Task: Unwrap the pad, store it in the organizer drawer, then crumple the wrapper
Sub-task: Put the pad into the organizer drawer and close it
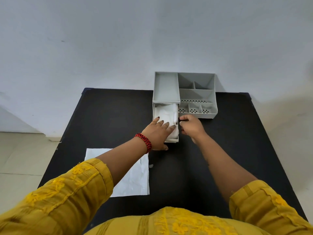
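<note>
Around us, the black counter (110, 116) carries a grey organizer (196, 92) set at its far edge against a pale wall (152, 31), with open compartments on top, several with perforated floors. Its drawer (174, 141) is pulled out toward us from the left half of the organizer, and the white pad (166, 112) lies inside it, its long axis running from the organizer toward us, along the drawer's length. Our left hand (156, 133) rests flat on the pad with fingers spread, pressing rather than gripping, and it covers the near part of the drawer; a red and black braided band (144, 141) circles that wrist. Our right hand (191, 126) sits just beside the drawer's right wall, its grip curled together; whether it pinches anything we cannot tell. Nearer to us, the white wrapper (135, 175) lies flat and unfolded on the counter, partly hidden beneath our left forearm in its yellow sleeve (67, 192).
</note>
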